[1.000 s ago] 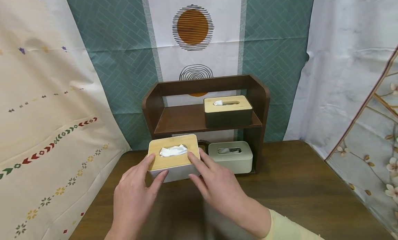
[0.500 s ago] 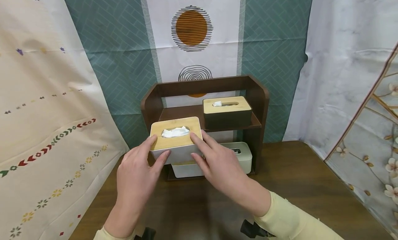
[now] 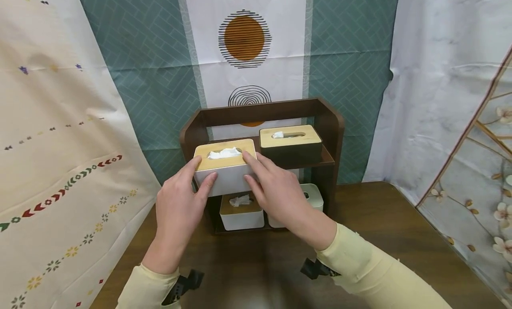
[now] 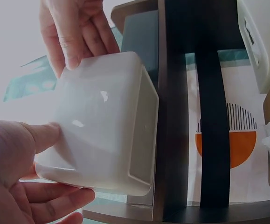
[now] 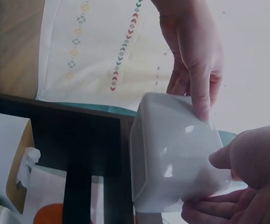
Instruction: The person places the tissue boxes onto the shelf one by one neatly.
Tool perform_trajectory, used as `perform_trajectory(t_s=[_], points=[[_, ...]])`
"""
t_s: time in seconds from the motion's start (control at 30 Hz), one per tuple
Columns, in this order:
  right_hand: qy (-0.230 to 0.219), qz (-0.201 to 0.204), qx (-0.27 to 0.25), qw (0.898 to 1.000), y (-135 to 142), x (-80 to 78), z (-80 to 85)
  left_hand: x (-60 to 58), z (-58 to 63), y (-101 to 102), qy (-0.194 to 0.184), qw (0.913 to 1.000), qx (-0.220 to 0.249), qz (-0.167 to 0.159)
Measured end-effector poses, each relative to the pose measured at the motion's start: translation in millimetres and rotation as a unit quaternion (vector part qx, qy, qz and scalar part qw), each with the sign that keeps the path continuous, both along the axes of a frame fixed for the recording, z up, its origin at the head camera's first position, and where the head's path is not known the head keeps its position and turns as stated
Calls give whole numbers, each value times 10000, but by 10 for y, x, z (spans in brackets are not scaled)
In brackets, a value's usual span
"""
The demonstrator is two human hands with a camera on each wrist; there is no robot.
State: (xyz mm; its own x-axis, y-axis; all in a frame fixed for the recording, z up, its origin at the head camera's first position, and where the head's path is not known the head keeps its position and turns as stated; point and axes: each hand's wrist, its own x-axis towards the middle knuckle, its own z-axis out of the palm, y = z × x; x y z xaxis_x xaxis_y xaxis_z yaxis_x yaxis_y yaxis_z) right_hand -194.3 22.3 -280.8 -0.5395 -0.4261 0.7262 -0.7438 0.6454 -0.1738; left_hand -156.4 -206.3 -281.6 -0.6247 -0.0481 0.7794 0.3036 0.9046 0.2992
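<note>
Both hands hold a white tissue box [image 3: 224,181] with a wooden lid and a tissue in its slot, raised before the shelf's upper left. My left hand [image 3: 180,206] grips the left end, thumb on the front and fingers at the side. On the right end, my right hand [image 3: 280,191] holds likewise, thumb on the front. In the left wrist view, the box's open-looking underside [image 4: 144,135] is beside the upper board's edge; I cannot tell whether they touch. A dark tissue box [image 3: 291,154] with a wooden lid sits on the upper board's right.
The brown two-level shelf [image 3: 335,131] stands on a wooden table [image 3: 380,229]. On its lower level are another white tissue box [image 3: 242,221] with a wooden lid and a pale green box [image 3: 315,198], partly hidden by my right hand. Patterned cloths [image 3: 352,86] hang around.
Both hands have lifted the white tissue box up and away toward the upper level. The other white box below has come into view. Boxes on the shelf have stayed put.
</note>
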Motion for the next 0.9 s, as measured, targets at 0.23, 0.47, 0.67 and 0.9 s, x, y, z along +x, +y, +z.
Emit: perform_trajectory(t_s=[0.23,0.47,0.67,0.9], points=[[-118,-48,84,9999,-25,-59,76,-75,40,-14,-2,10000,58,13],[-337,-269,179,9989,-51,-176,141,-240,86,8,-292,9994,166,23],[-678,-364,262,9967,-86,-279,177,-368,111,-5,-530,9983,234,1],[-1007,-460,378,9931,-127,-356,217,-492,104,-18,-717,9970,277,-35]])
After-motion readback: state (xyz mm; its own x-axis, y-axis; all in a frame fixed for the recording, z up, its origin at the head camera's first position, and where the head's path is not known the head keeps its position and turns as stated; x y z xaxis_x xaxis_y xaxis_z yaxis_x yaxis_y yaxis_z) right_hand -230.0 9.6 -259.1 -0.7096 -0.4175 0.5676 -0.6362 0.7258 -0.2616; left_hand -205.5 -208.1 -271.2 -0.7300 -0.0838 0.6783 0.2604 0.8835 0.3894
